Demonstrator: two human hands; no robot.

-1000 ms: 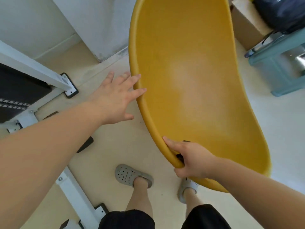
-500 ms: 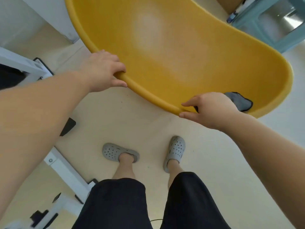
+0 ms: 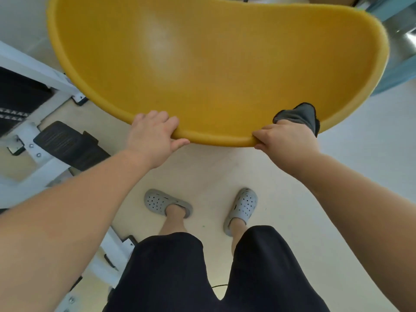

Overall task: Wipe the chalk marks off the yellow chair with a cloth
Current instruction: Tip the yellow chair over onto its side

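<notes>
Smooth curved yellow chair (image 3: pixel 213 70) shell, rounded rim gripped by both hands.

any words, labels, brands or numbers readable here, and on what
None can be read.
The yellow chair, grey cloth and clogs carry no visible text.
The pale marks on the black panel at the left are too blurred to tell.

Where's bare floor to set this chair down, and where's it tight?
Free: the pale floor between the near rim of the yellow plastic chair and the grey clogs, and the stretch right of the right hand, up to the teal stool. Crowded: left, by the white metal frame with black pads.
</notes>
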